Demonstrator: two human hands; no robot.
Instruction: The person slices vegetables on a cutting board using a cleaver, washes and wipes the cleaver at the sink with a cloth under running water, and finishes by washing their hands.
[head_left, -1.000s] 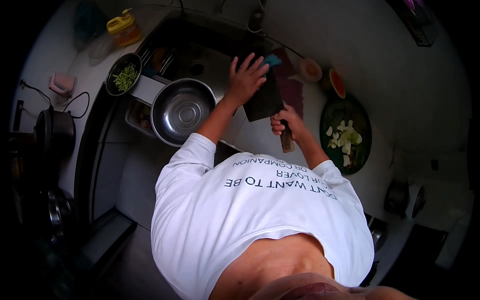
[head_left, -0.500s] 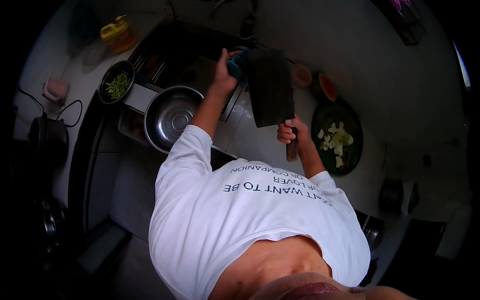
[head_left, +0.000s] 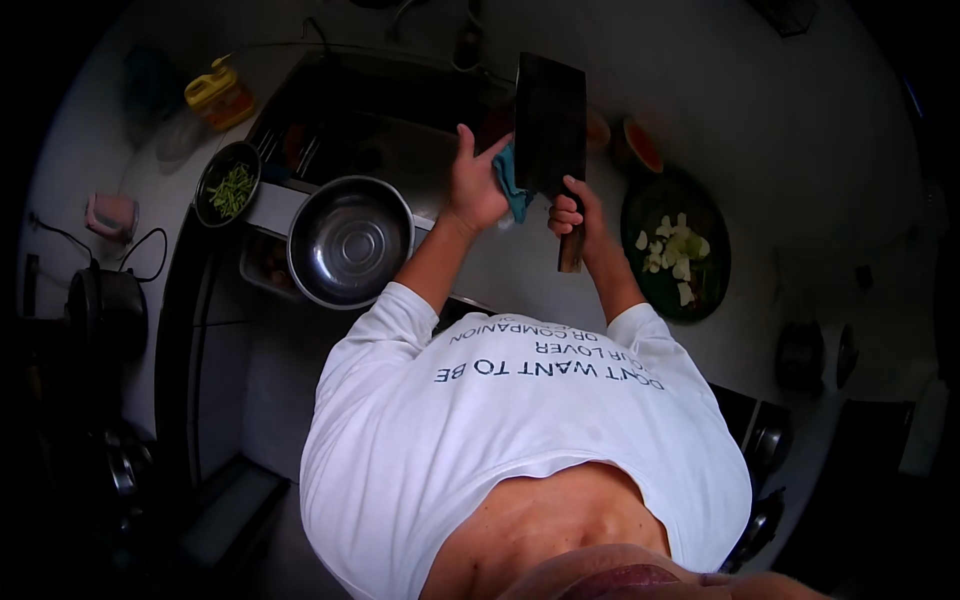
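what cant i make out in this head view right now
All in the head view:
Left hand: some fingers are hidden by the blue cloth and the cleaver.
Blue cloth: the blade covers anything behind it.
Container: partly covered by the metal bowl; its contents are too dark.
Pale pieces on the green board: too small to identify.

Free counter (head_left: pixel 515 268) between forearms (head_left: pixel 438 262), cleaver (head_left: pixel 550 125) beyond

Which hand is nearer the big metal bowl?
Left. The left hand is just to the right of the bowl, slightly farther out, at the blue cloth. The right hand is farther right, gripping the cleaver by its handle.
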